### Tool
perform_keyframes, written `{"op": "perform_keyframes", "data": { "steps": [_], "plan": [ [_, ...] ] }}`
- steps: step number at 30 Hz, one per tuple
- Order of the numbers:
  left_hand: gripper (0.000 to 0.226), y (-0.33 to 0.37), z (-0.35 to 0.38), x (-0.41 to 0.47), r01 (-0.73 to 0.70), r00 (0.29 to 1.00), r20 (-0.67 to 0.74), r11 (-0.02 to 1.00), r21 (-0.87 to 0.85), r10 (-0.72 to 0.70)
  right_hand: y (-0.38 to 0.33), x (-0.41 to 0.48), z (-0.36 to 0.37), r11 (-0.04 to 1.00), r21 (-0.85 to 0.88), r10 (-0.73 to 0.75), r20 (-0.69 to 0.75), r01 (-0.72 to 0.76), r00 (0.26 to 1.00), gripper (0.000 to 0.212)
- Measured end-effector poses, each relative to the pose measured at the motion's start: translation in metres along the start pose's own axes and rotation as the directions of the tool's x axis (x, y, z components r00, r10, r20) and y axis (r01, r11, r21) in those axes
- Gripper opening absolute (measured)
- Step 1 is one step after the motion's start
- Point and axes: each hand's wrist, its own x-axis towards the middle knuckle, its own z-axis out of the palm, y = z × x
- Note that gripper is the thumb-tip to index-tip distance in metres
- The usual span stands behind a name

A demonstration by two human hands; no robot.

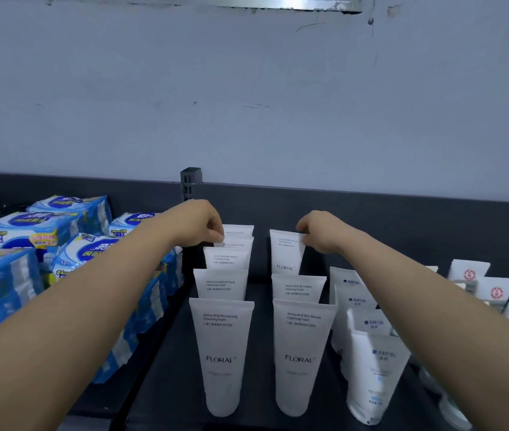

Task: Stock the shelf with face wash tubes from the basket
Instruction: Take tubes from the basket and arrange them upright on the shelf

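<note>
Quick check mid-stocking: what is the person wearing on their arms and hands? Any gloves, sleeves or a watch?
Nothing worn shows. The left hand and right hand are ungloved. The left forearm and right forearm are bare to the frame edge, with no sleeve in view. Neither wrist has a watch or band, and no ring is visible.

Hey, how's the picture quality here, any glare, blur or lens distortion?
Head view: bright glare on the ceiling strip; overall light dim and bluish; the wide angle stretches the forearms toward the corners; FLORAL print on the front tube is sharp, print on the rear tube in the right hand softer.
</note>
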Motion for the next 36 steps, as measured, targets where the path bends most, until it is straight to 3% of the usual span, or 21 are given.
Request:
{"op": "perform_keyframes", "data": {
  "steps": [5,22,27,31,36],
  "plan": [
    [0.019,-0.002,0.006,0.012,0.003,0.999,-0.046,1.000,0.000,-0.003,0.001,0.001,-0.007,0.995,0.098,0.003,0.000,-0.004,1.000,0.013],
    [0.014,-0.002,0.023,0.021,0.028,0.999,-0.035,0.998,-0.048,-0.030,0.006,-0.038,-0.013,0.958,0.287,-0.031,0.087,0.004,0.996,0.008],
    [0.015,-0.004,0.024,0.021,0.031,0.999,-0.040,0.998,-0.057,-0.033,0.001,-0.036,-0.012,0.957,0.288,-0.054,0.106,0.021,0.993,0.006],
    [0.013,-0.007,0.021,0.022,0.031,0.998,-0.043,0.997,-0.064,-0.034,-0.005,-0.032,-0.025,0.982,0.183,-0.080,0.208,0.042,0.975,0.007],
    [0.009,-0.018,0.014,0.024,0.039,0.999,-0.034,0.995,-0.089,-0.042,-0.018,-0.006,-0.029,0.981,0.157,-0.118,0.021,0.114,0.993,0.018]
  ]
}}
